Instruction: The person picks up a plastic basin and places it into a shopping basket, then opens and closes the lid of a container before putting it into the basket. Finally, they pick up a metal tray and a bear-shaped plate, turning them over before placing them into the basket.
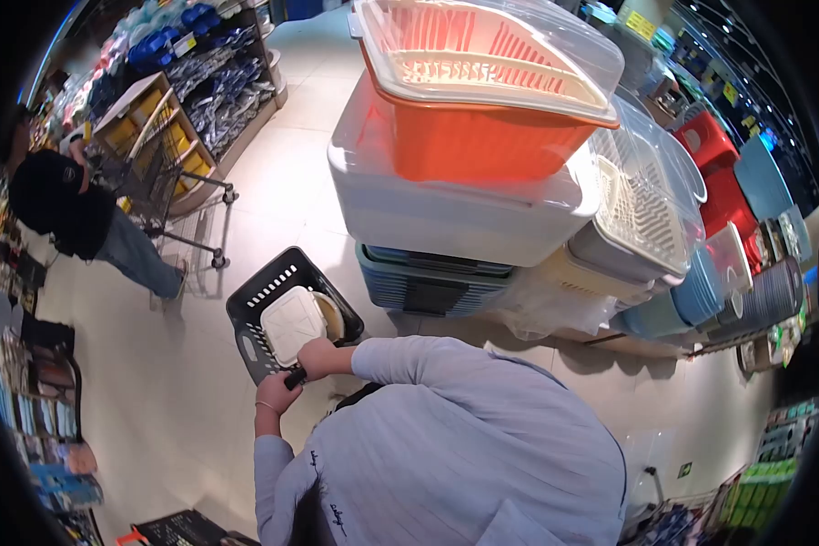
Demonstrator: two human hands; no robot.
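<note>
A black shopping basket [246, 350] with slotted sides is in front of me, low over the tiled floor. Inside it lie a white square piece with rounded corners [293, 326], like a lid or box, and a round beige item [330, 314] partly under it. My left hand [278, 391] is closed around a black handle [295, 379] at the basket's near side. Fingers curled, my right hand [318, 358] meets the handle's other end at the near rim. Its fingertips are hidden from above.
Stacked storage tubs, with an orange lidded dish rack [491, 136] on top, rise close on the right. A person [73, 209] stands at the left beside a shopping cart [155, 164]. Shelves line the left edge. Another dark basket [187, 528] is at the bottom left.
</note>
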